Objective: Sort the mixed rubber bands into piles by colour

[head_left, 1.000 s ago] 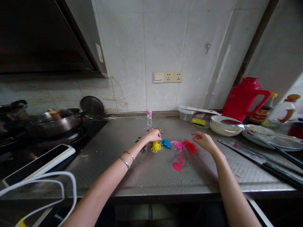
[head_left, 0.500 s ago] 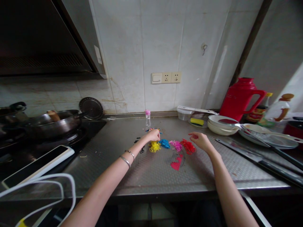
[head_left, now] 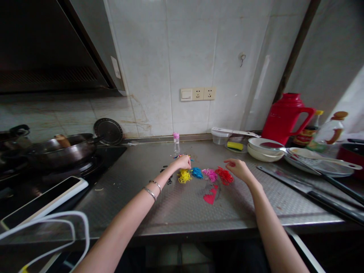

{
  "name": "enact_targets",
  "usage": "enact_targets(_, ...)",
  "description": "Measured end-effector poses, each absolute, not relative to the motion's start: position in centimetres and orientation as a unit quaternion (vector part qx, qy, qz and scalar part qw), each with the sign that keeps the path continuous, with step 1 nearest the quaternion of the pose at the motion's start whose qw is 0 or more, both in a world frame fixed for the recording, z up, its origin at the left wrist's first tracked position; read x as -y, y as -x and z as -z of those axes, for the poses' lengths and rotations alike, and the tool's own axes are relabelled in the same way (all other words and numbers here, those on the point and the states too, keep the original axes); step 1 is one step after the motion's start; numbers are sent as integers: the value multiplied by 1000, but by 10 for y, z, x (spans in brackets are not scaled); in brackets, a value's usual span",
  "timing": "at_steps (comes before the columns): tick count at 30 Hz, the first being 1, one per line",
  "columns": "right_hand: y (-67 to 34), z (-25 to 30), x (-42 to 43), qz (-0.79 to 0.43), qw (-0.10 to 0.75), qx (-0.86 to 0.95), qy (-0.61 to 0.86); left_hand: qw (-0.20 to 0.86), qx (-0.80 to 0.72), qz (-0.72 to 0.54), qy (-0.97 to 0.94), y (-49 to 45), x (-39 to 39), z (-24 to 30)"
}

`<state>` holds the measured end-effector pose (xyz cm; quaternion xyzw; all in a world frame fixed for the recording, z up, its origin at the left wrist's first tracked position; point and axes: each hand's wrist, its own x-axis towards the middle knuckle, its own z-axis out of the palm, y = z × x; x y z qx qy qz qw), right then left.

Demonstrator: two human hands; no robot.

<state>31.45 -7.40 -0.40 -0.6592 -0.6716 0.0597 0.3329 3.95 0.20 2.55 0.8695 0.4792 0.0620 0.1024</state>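
Observation:
My left hand is closed, fingertips down, over the near side of a small mixed-colour pile; what its fingers pinch, if anything, is hidden. Just in front of it lie yellow rubber bands, with blue rubber bands to their right. Pink rubber bands and red rubber bands continue the row. Above and right of the red heap hovers my right hand, fingers loosely bent and apart, nothing visible in them. Black bits are partly covered by my left forearm.
A torn red piece lies nearer me. Behind the piles stands a small pink-capped bottle. Stacked bowls, a long knife and a red thermos are at right. A pan and a white-edged device occupy the left.
The whole view has shifted slightly. Both hands keep nearly the same places and poses over the counter, and the piles look unchanged.

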Motion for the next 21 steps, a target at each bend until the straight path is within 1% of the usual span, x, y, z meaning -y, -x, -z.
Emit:
enact_targets(5,-313,3,75,-59,331,673,659,147,-458,-110,-870,-38,-9,-28)
enact_targets(11,-313,2,76,-64,334,671,659,155,-484,-167,-845,-49,-6,-27)
enact_targets(21,-311,4,76,-52,332,680,652,198,-418,-70,-884,-24,0,-28)
